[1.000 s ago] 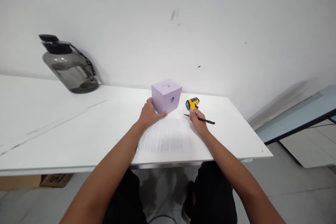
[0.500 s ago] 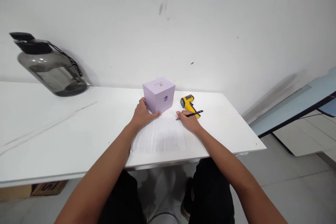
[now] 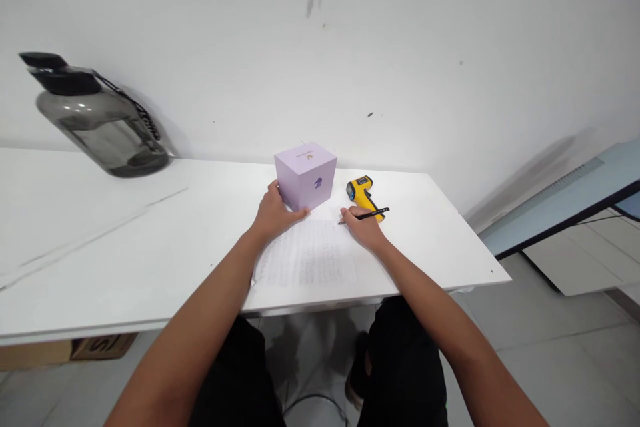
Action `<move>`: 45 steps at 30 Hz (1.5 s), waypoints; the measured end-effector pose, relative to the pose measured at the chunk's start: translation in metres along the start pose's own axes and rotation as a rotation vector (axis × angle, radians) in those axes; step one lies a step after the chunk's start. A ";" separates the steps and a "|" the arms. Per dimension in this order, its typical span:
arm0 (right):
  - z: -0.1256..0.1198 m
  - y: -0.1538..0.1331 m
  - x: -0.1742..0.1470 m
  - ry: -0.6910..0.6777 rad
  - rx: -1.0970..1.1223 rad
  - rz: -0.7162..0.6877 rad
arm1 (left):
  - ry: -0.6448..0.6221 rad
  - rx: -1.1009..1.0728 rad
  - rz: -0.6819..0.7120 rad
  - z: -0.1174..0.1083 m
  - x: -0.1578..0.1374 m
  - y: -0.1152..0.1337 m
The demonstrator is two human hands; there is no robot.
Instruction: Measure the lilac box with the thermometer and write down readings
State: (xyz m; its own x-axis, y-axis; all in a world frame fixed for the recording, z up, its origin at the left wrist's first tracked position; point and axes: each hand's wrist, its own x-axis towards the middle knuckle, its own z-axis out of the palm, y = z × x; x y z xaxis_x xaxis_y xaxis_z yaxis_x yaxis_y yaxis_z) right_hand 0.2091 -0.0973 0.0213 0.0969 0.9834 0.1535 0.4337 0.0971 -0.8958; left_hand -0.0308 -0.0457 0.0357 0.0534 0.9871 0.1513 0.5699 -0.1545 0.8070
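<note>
A light purple box (image 3: pixel 305 177) with a dark emblem on its front stands on the white table. My left hand (image 3: pixel 275 217) is wrapped round its lower left corner, thumb along the front bottom edge and fingers at the left side. Between my forearms lies a printed sheet of paper (image 3: pixel 310 257), its top end close to the box. My right hand (image 3: pixel 365 228) rests at the sheet's upper right and pinches a black pen (image 3: pixel 373 213), tip down on or just above the paper. Right behind that hand lies a yellow and black infrared thermometer (image 3: pixel 363 195), its handle partly covered.
A large grey see-through water bottle (image 3: pixel 107 130) with a black lid stands at the left, near the wall. To the right, past the end of the table (image 3: pixel 440 247), is a pale slanted panel (image 3: pixel 565 193) with a dark edge. Under the table sits a cardboard box (image 3: pixel 103 347).
The whole view has shifted a little, so the table and things on it appear slightly higher and further right. Both hands keep their holds, and the pen tip has hardly moved.
</note>
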 end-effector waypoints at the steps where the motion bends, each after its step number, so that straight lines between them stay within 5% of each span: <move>1: 0.000 -0.001 0.000 0.005 0.005 -0.002 | -0.001 0.001 -0.003 0.000 0.000 0.001; 45: 0.001 -0.002 -0.001 0.017 0.004 0.009 | -0.004 0.007 -0.015 -0.001 -0.001 -0.001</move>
State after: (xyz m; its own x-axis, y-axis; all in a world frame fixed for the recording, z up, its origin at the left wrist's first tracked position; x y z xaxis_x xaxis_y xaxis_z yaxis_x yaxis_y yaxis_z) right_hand 0.2077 -0.0984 0.0227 0.1160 0.9815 0.1523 0.4292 0.0888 -0.8988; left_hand -0.0319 -0.0462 0.0355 0.0482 0.9894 0.1366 0.5767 -0.1393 0.8050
